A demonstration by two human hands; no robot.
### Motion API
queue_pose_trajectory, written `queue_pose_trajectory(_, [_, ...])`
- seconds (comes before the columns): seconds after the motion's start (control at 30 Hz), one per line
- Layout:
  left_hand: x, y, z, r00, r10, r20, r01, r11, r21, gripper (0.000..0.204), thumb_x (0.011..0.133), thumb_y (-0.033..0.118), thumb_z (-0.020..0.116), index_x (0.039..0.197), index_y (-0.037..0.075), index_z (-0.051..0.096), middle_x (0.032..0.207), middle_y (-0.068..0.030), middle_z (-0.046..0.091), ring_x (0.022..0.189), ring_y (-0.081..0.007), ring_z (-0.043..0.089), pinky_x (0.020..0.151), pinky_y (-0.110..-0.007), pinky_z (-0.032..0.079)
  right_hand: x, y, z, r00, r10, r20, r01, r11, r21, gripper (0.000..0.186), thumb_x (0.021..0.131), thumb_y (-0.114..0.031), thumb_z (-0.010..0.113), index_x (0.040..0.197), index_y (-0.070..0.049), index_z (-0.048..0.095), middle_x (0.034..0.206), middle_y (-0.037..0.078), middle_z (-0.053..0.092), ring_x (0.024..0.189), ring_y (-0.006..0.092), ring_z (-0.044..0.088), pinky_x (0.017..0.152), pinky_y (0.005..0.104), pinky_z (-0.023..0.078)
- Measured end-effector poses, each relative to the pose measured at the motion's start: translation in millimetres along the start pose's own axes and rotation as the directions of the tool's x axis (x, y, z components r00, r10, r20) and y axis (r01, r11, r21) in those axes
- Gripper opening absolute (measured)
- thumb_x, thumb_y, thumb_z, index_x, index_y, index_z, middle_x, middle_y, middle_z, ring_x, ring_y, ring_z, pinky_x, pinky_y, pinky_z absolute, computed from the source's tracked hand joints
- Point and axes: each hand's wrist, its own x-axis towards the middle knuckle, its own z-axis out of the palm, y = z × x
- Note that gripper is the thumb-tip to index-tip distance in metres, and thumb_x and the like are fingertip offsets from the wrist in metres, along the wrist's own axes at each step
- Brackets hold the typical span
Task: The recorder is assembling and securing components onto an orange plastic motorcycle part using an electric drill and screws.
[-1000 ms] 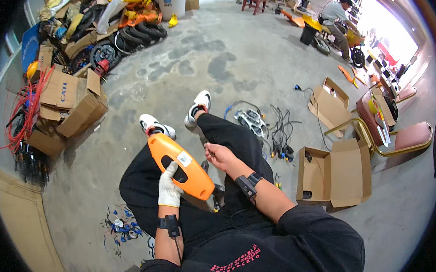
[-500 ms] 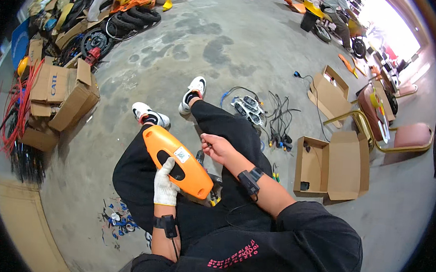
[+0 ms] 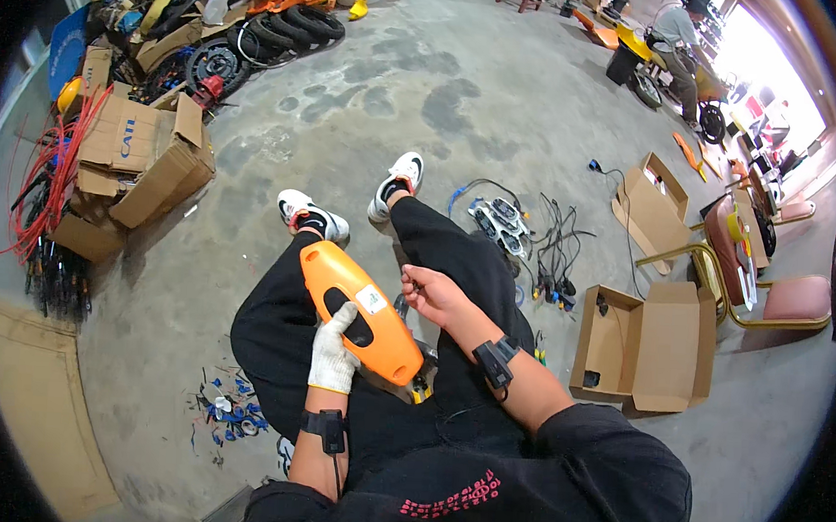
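My left hand point(image 3: 335, 353), in a white knit glove, is closed round an elongated orange plastic casing point(image 3: 387, 341) with a dark oval opening and a white label. The thumb lies at the opening; the other fingers are hidden beneath. The casing slants above my lap. To its right, my bare right hand point(image 3: 432, 294) has its fingers pinched together, and something small and dark shows at the fingertips, too small to name. A partly hidden tool with yellow parts point(image 3: 421, 390) lies just under the casing's near end.
Loose wire bits point(image 3: 232, 408) lie on the floor at left. White twin-lamp parts point(image 3: 501, 226) and black cables point(image 3: 558, 249) lie right of my feet. An open cardboard box point(image 3: 612, 347) and chairs point(image 3: 799, 298) stand at right. Another person point(image 3: 675, 52) sits far right.
The whole view has shifted, so the floor, my legs and both hands appear farther right and lower. My left hand keeps the orange casing; my right fingers stay pinched.
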Motion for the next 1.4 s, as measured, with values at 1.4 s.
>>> queue_pose_trajectory(1.4, [10, -3, -8, 0.989, -0.131, 0.076, 0.133, 0.991, -0.021, 0.035, 0.090, 0.007, 0.066, 0.124, 0.000, 0.056, 0.113, -0.0182, 0.067, 0.097, -0.0352, 0.069, 0.086, -0.054, 0.058, 4, 6, -19, 0.999, 0.007, -0.046, -0.013, 0.990, -0.143, 0.016, 0.097, -0.014, 0.059, 0.103, 0.000, 0.062, 0.086, 0.005, 0.063, 0.072, 0.0124, 0.058, 0.063, 0.0246, 0.049])
